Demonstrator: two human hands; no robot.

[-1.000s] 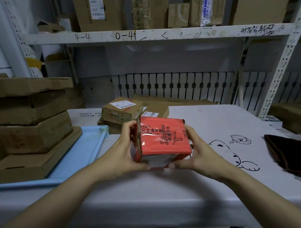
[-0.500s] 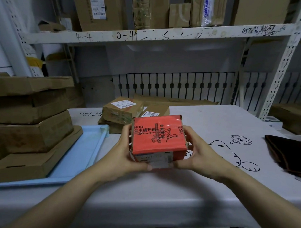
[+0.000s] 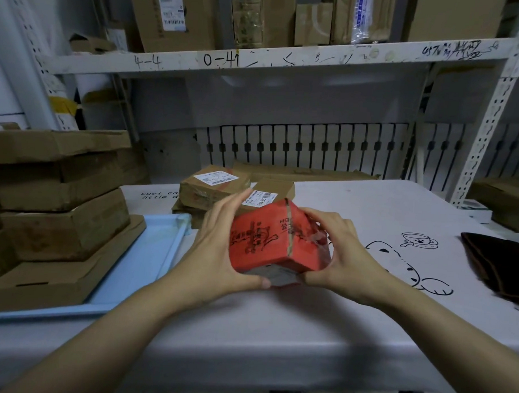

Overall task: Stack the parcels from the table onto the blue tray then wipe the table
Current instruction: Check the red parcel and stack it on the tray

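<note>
From the head camera, the red parcel (image 3: 268, 237) is held above the tabletop (image 3: 277, 329), near its front edge and to the right of the blue tray (image 3: 150, 269); it is tilted, one corner pointing toward the camera. The left hand (image 3: 218, 250) has its grip closed around the parcel's left side, with the thumb under the lower edge and the fingers reaching over the far top. The right hand (image 3: 344, 258) clamps the right side, its fingers curled over the crumpled end. I judge that two hands are used because the wrapping is a glossy plastic film, which looks slippery, and because the parcel is being turned to suit the stack. A strip of tape runs across the red film, and a grey face shows underneath. On the tray stand the stacked cardboard boxes (image 3: 60, 218), flat and broad at the bottom and smaller above, probably so the pile stays steady; their surface is matte brown with worn edges. Further back on the tabletop lie the brown parcels (image 3: 214, 189) with white labels, not yet moved. At the right edge rests a dark cloth (image 3: 497, 263), soft and folded, likely kept for the wiping. The tabletop cover is pale and smooth, with printed cartoon drawings.
</note>
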